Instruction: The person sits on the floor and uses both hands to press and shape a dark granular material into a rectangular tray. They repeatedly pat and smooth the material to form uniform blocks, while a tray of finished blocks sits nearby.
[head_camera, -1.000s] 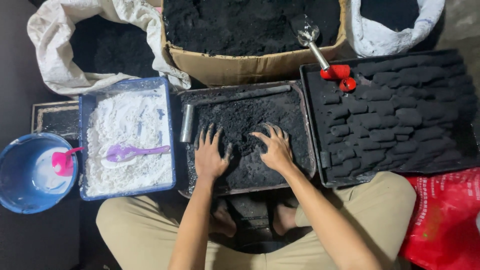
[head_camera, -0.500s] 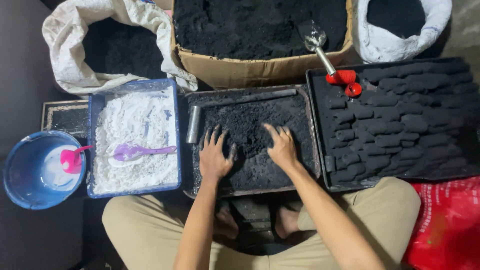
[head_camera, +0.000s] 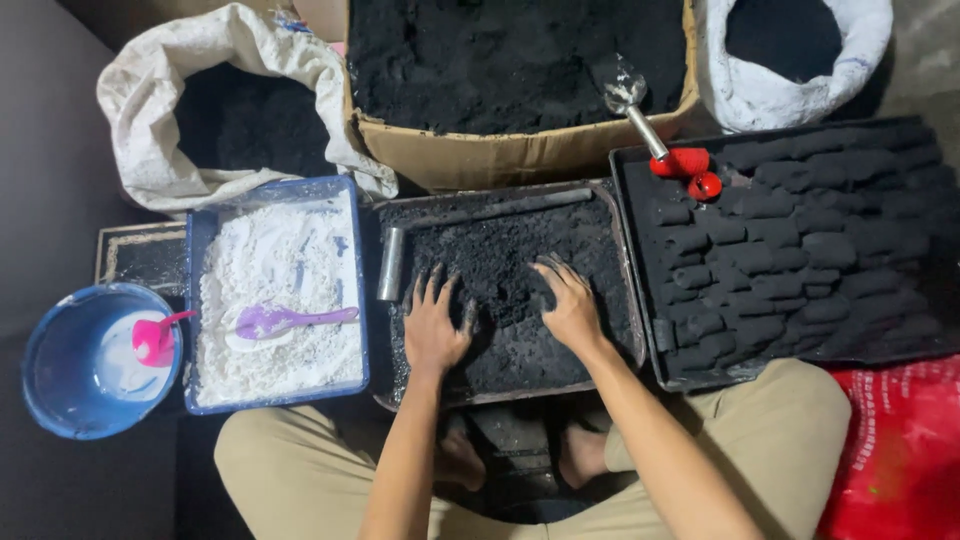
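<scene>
A dark metal tray (head_camera: 625, 290) in front of me holds damp black powder (head_camera: 500, 265). My left hand (head_camera: 435, 325) lies flat on the powder with fingers spread. My right hand (head_camera: 568, 300) presses into the powder a little farther right, fingers apart too. Both hands are blackened and hold nothing. A short metal tube (head_camera: 391, 264) stands against the tray's left wall, just left of my left hand. A long metal bar (head_camera: 510, 208) lies along the tray's far edge.
Right: a black tray (head_camera: 628, 190) of several moulded black briquettes (head_camera: 790, 240). Left: a blue tub (head_camera: 200, 300) of white powder with a purple scoop (head_camera: 285, 320), and a blue bucket (head_camera: 60, 400) with a pink scoop (head_camera: 152, 340). Behind: a cardboard box (head_camera: 500, 155) of black powder with a red-handled scoop (head_camera: 660, 135), two white sacks (head_camera: 150, 150).
Both hands have slid slightly across the black powder, fingers still spread. The view has shifted a little; nothing was picked up.
</scene>
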